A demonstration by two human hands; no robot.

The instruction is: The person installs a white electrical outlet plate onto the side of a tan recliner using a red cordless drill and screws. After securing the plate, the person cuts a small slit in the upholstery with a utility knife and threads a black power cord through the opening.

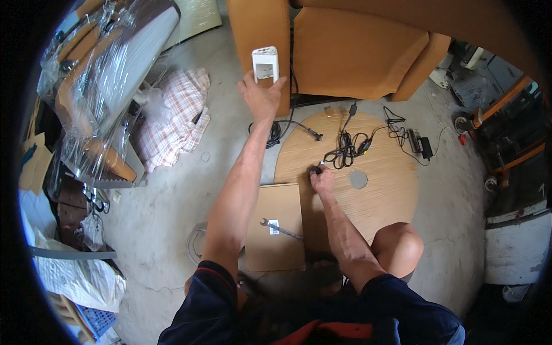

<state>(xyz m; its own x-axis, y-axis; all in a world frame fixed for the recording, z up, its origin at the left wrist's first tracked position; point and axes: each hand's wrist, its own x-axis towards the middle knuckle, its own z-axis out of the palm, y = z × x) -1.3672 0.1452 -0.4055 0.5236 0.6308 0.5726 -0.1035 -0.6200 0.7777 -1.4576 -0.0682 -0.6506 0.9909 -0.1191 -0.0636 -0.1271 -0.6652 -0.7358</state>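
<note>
My left hand (262,99) reaches far forward, thumb and fingers on either side of a white plastic housing (259,62) with a rectangular opening. It is held up against the front of the orange armrest (261,26). Low over a round cardboard sheet (382,201), my right hand (323,180) is closed around a small dark-blue object (314,171), mostly covered by the fingers; its kind cannot be told. Just beyond that hand lies a coiled black cable (344,152) with a yellow tag. An open-ended wrench (282,229) rests on a flat cardboard box (273,253) between my forearms.
An orange seat (356,52) stands ahead. A black power adapter (425,148) and cords lie at right, another black cable (275,135) by the armrest. Plastic-wrapped furniture (115,75) and a checked cloth (178,115) are at left, an orange metal frame (517,155) at far right.
</note>
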